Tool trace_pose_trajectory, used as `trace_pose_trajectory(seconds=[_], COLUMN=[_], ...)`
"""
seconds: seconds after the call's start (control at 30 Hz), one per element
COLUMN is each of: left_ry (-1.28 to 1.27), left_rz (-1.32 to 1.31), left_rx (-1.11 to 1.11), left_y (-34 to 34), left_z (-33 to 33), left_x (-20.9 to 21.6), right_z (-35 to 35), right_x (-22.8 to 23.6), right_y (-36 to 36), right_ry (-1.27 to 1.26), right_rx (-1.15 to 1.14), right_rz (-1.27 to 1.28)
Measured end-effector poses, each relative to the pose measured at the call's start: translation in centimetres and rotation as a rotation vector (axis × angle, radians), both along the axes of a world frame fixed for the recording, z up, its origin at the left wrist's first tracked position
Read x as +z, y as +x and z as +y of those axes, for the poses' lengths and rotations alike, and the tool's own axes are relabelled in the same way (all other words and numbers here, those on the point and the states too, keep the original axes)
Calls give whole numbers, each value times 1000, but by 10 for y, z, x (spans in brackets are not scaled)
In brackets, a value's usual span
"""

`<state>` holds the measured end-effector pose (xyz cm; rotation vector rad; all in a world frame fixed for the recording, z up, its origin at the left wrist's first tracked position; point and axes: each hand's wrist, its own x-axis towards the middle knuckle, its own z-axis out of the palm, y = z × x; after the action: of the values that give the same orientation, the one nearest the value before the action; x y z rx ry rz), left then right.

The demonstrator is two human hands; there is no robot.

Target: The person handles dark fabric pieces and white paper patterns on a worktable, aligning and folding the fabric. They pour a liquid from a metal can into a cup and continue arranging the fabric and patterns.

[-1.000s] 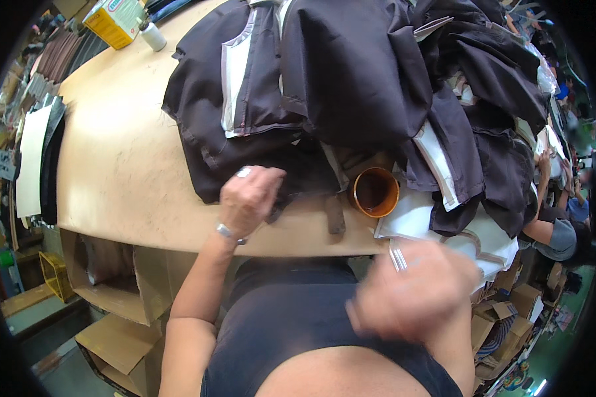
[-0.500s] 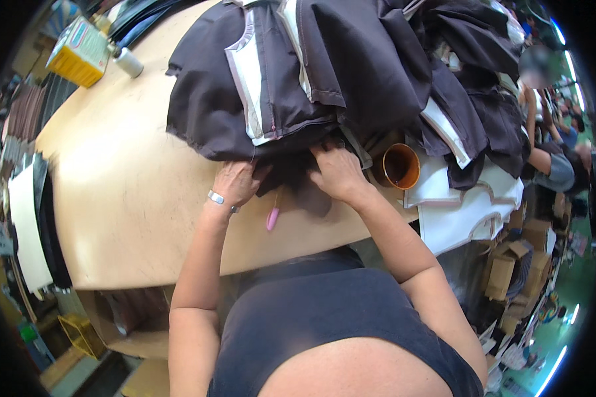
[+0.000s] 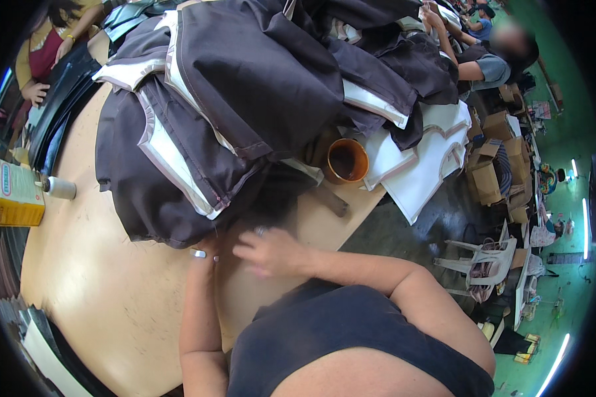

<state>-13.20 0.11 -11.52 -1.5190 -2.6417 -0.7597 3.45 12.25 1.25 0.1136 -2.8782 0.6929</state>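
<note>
Dark brown fabric pieces (image 3: 258,73) with white backing along their edges lie heaped before me. My left hand (image 3: 210,243) reaches under the near edge of the heap; its fingers are hidden by the cloth. Closer to my body, my right hand (image 3: 275,253) hovers above the table's near edge, smeared by motion. A small pink patch (image 3: 259,271) shows below its fingers, possibly a pink-handled tool; whether it is held is unclear. An orange-brown cup (image 3: 348,161) with dark contents stands right of the heap. Next to it lies a dark handle (image 3: 331,200).
White cut pieces (image 3: 425,173) overhang the table's right edge. At left stand a yellow-and-white box (image 3: 21,198) and a white bottle (image 3: 61,188). Co-workers are at far left and far right. Cardboard boxes (image 3: 487,172) and a white plastic chair (image 3: 480,258) are at right.
The view has turned to the right, so the heap sits farther left. My right hand has come out from the cloth toward my body. My left hand stays at the heap's edge.
</note>
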Motion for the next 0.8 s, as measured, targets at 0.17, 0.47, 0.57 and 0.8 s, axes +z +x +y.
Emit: trace_pose_trajectory(seconds=[0.17, 0.47, 0.57, 0.8], left_ry=[308, 303, 310, 253], left_rz=[107, 508, 542, 268], left_rx=[45, -35, 15, 38], left_y=[-15, 7, 9, 13], left_z=[-11, 12, 14, 11], left_x=[-68, 18, 24, 33], right_z=[-13, 29, 43, 55], right_x=[-28, 9, 22, 74], right_y=[3, 29, 44, 67], right_ry=[49, -476, -733, -1700], right_rx=[11, 25, 76, 52], right_rz=[-27, -402, -454, -246])
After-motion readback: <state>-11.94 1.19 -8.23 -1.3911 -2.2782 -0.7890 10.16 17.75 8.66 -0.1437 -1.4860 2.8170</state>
